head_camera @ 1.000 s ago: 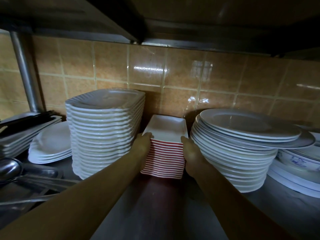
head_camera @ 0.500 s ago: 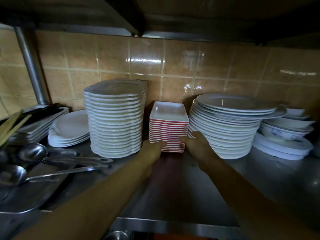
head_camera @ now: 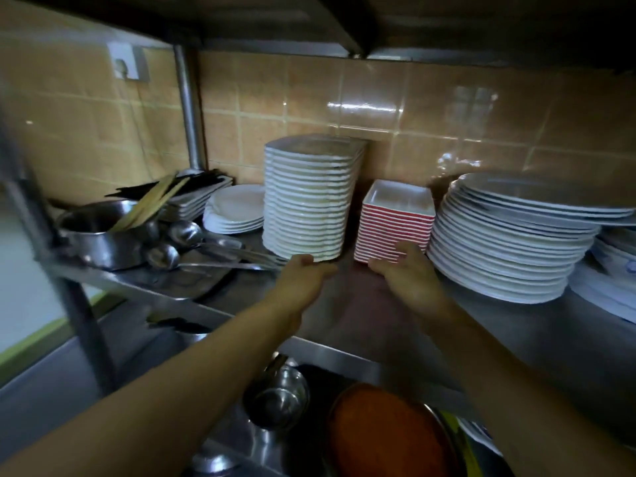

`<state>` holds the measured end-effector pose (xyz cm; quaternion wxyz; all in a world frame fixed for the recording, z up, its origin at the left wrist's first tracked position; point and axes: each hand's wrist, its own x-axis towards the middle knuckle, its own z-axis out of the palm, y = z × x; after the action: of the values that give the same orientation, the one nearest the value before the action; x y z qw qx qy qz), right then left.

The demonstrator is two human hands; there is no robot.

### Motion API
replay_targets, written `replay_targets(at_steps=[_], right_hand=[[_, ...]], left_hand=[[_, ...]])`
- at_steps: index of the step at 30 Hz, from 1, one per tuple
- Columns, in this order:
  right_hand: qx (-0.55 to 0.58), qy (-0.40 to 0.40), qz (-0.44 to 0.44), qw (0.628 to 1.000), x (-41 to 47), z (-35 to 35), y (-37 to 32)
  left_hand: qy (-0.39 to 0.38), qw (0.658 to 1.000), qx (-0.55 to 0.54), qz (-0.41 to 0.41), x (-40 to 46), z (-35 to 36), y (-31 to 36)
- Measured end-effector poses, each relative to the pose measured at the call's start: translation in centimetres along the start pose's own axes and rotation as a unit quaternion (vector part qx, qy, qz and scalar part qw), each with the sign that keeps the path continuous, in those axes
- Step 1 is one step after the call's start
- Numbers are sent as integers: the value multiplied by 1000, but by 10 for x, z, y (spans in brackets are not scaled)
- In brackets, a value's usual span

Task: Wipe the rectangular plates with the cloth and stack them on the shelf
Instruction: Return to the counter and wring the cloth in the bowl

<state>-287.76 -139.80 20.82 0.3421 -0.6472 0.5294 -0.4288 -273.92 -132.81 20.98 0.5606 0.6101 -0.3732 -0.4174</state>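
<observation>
- Our right hand [head_camera: 409,275] rested against the lower front of the stack of red-sided rectangular plates [head_camera: 395,222], fingers loosely spread over its bottom edge and pinching nothing.
- Our left hand [head_camera: 304,277] hovered just left of that stack, in front of the base of the tall pile of white scalloped plates [head_camera: 308,197]; its fingers were relaxed and held nothing, and we cannot tell whether they touched the pile.
- The red-sided stack stood upright on the steel shelf [head_camera: 516,325], between the tall white pile on its left and a leaning pile of round white plates [head_camera: 512,235] on its right, close to both.
- The shelf ran along a wall of tan tiles [head_camera: 430,111]; a steel post [head_camera: 187,108] rose at the back left, and a darker upper shelf [head_camera: 344,25] hung overhead.
- Farther left lay a low pile of white oval plates [head_camera: 235,210], several steel ladles [head_camera: 192,242], and a steel pot [head_camera: 103,232] holding pale wooden utensils [head_camera: 151,201].
- At the far right edge, bowls [head_camera: 616,249] were partly cut off.
- Below the shelf, a sink area held a small steel bowl [head_camera: 278,397] and a round orange object [head_camera: 389,435]; the blur prevents closer identification.
</observation>
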Motion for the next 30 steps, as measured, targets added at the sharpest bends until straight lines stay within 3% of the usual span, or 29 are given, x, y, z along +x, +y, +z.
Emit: replay_targets(at_steps=[8,16,23,30], right_hand=[[56,-187,-49,980,-48,96,-22],[63,-381,-75,919,-129,219,-57],[18,-496,-117,860,-217,335,-93],[-15,-554,-158,817,-288,430,-134]], left_hand=[[190,981,-25,-37,-64,-102,-42],[356,931,-11,-77,-136,-222,-85],[482,869,-15,-109,-196,-335,-119],[558,820,10,-129,-241,-434,-135]])
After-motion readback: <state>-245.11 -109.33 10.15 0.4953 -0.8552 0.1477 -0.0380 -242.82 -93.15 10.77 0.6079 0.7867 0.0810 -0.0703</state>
